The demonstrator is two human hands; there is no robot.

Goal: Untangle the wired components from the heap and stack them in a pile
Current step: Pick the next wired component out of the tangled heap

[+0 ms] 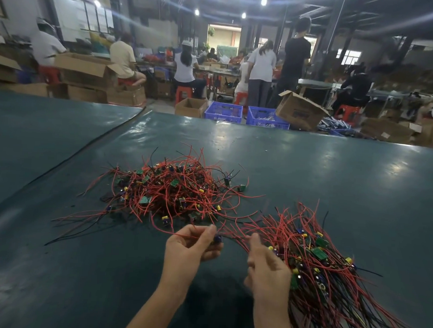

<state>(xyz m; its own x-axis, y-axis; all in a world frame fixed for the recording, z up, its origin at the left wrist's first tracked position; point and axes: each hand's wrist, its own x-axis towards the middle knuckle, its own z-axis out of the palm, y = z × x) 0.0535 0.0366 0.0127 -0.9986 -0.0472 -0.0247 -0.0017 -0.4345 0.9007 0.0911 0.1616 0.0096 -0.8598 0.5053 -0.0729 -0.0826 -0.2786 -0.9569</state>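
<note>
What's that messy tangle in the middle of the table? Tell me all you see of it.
The heap is a low mound of thin red and black wires, with small green boards and yellow and blue parts among them. Wire ends stick out all round. It lies on the dark green table, and a red wire at its near edge runs to the left hand.

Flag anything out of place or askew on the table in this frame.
Two loose components lie at the right edge of the tangled heap, strayed from its bulk and apart from the sorted pile. Nothing else stands out.
</note>
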